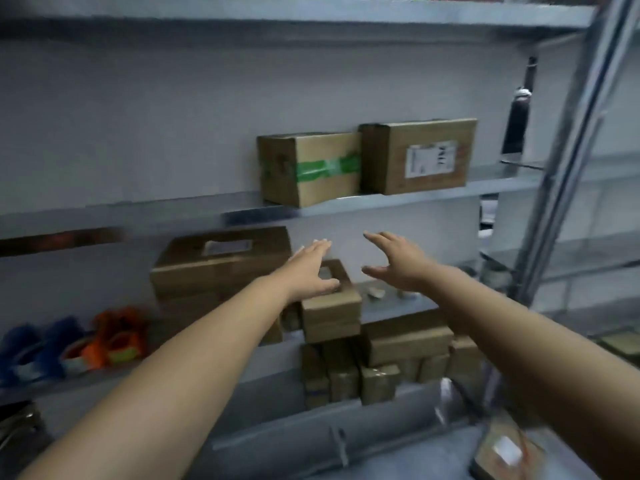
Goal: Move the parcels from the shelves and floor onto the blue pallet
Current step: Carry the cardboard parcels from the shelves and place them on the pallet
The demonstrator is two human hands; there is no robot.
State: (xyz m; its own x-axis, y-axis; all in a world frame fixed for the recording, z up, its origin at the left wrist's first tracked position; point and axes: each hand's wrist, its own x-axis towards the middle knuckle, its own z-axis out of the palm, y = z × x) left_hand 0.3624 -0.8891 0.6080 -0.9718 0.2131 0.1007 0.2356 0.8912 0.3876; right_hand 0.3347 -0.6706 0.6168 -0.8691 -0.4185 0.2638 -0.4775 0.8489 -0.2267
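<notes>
Two cardboard parcels stand side by side on the upper grey shelf: one with green tape [311, 168] and one with a white label [422, 155]. On the shelf below lie a wide labelled box [221, 261] and a small carton [330, 310]. Several small brown parcels [381, 362] are stacked lower down. My left hand [311, 268] reaches forward, fingers spread, over the small carton without gripping it. My right hand [398, 261] is stretched out beside it, open and holding nothing. The blue pallet is out of sight.
Blue and orange rolled items [76, 341] lie on the left of the lower shelf. A slanted metal upright [568, 150] frames the rack on the right. A dark bottle [517, 119] stands behind it. Another labelled parcel [505, 452] lies at the bottom right.
</notes>
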